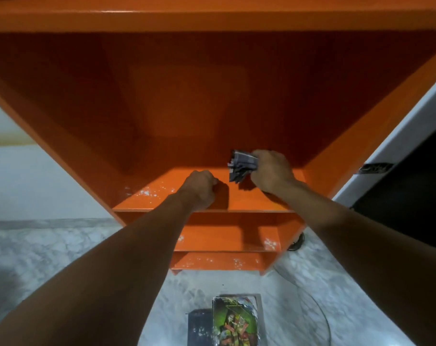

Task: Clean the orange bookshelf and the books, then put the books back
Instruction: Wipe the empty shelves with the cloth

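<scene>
The right hand (272,171) bunches a cloth (242,166) against the shelf (257,199), dusty specks lying leftward past the fisted, empty left hand (202,187); the books (234,320) sit on the floor below, nearer me

— What's on the orange bookshelf (147,101)?
— The upper board (262,198) carries white specks toward nine o'clock and a closed left hand (202,187) resting near its middle. The lower boards are speckled too.
— And the floor (50,250)?
— Grey marbled. At six o'clock a stack of books (234,320) lies flat, a green cover on top, a dark book (199,328) beside it at nine o'clock.
</scene>
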Action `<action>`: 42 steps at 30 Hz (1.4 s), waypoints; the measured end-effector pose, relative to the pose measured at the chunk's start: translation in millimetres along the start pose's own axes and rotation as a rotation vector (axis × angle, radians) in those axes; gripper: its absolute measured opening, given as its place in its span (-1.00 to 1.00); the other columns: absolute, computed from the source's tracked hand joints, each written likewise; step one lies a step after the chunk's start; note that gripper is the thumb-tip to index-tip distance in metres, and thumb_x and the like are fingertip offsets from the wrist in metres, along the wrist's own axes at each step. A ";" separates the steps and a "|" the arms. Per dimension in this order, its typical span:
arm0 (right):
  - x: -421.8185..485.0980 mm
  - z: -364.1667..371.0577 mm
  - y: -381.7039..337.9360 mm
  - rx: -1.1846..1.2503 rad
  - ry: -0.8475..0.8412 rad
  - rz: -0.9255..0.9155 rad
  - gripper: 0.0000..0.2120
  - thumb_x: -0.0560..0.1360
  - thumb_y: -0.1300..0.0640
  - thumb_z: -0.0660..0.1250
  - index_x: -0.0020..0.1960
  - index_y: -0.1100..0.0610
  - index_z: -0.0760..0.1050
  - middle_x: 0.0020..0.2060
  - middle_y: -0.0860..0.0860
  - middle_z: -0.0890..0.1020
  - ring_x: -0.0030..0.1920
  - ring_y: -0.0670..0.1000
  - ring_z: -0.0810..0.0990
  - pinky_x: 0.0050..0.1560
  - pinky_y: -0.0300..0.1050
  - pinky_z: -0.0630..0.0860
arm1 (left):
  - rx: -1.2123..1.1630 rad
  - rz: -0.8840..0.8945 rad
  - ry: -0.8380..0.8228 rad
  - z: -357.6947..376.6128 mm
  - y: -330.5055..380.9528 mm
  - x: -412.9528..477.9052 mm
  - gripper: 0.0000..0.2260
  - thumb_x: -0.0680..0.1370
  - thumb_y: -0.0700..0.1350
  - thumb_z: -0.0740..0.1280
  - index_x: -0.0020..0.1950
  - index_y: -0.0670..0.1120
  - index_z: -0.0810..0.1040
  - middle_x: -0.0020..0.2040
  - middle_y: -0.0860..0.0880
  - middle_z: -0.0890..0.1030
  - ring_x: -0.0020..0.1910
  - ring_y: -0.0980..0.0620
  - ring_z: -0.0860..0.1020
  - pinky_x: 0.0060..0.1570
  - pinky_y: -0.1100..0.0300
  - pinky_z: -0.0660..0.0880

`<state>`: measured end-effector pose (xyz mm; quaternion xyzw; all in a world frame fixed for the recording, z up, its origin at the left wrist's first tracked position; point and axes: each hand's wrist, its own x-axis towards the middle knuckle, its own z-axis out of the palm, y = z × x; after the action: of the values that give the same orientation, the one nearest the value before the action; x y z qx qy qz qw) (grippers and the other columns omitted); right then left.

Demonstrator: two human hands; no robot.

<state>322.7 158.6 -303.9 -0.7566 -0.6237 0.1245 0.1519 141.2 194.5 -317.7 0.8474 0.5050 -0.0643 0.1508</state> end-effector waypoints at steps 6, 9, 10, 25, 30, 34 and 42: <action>2.9 47.1 -32.8 -0.091 -0.141 0.103 -0.45 0.44 0.04 0.31 0.40 -0.25 0.33 0.17 0.03 0.60 0.24 0.21 0.47 0.15 0.11 0.33 | 0.060 -0.090 -0.026 -17.0 -61.1 -13.2 -0.71 0.56 -0.14 0.29 0.28 -0.08 0.56 0.24 -0.12 0.60 0.22 -0.14 0.55 0.12 0.16 0.46; -45.4 53.8 -67.7 -0.111 -0.148 -0.084 -0.44 0.41 0.12 0.31 0.36 -0.25 0.40 0.06 0.01 0.67 0.08 0.14 0.61 0.02 -0.04 0.45 | 0.146 -0.133 -0.063 -26.3 -88.3 -19.7 -0.75 0.58 -0.13 0.27 0.25 -0.12 0.55 0.19 -0.15 0.60 0.18 -0.15 0.57 0.05 0.14 0.48; -62.7 56.1 -76.3 -0.082 -0.195 -0.137 -0.48 0.43 0.17 0.30 0.34 -0.20 0.46 0.02 0.01 0.67 0.01 0.12 0.62 -0.04 -0.08 0.47 | 0.170 -0.147 -0.088 -26.5 -94.2 -21.2 -0.74 0.58 -0.10 0.29 0.24 -0.13 0.55 0.17 -0.14 0.61 0.16 -0.14 0.58 0.04 0.14 0.49; 42.2 64.4 -101.1 -0.163 -0.190 0.257 -0.86 0.45 0.03 0.29 -0.22 0.04 0.38 -0.16 0.06 0.59 0.06 0.18 0.58 0.13 0.05 0.30 | 0.203 -0.170 -0.096 -23.1 -112.4 -4.6 -0.51 0.48 0.04 0.47 0.32 -0.15 0.45 0.26 -0.12 0.55 0.26 -0.09 0.52 0.17 0.12 0.48; -9.3 87.0 -111.3 -0.254 -0.147 -0.083 -0.48 0.33 0.00 0.22 0.29 -0.21 0.44 -0.06 0.02 0.69 0.03 0.18 0.61 0.03 0.03 0.43 | 0.238 -0.140 -0.071 -22.5 -118.2 -3.4 -0.66 0.52 -0.05 0.44 0.24 -0.14 0.51 0.21 -0.10 0.59 0.22 -0.09 0.56 0.13 0.14 0.49; -67.4 87.2 -113.8 -0.033 -0.332 -0.232 -0.52 0.35 0.11 0.26 0.25 -0.17 0.52 -0.05 0.00 0.70 -0.06 0.14 0.63 -0.06 0.00 0.54 | 0.215 -0.098 -0.101 -22.1 -126.8 -5.7 -0.78 0.58 -0.13 0.34 0.19 -0.16 0.52 0.13 -0.12 0.61 0.11 -0.08 0.59 -0.02 0.18 0.50; -6.1 45.3 -125.9 0.070 0.052 -0.092 -0.87 0.35 0.21 0.27 -0.18 0.10 0.59 -0.22 0.16 0.69 -0.10 0.24 0.64 -0.22 -0.05 0.47 | 0.365 0.002 -0.221 -31.6 -131.9 -21.6 -0.71 0.61 -0.15 0.29 0.31 -0.17 0.50 0.26 -0.14 0.55 0.23 -0.13 0.54 -0.06 0.22 0.46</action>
<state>190.4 178.1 -297.3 -0.7242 -0.6490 0.1195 0.2001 14.1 245.3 -307.3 0.8489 0.4646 -0.2471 0.0494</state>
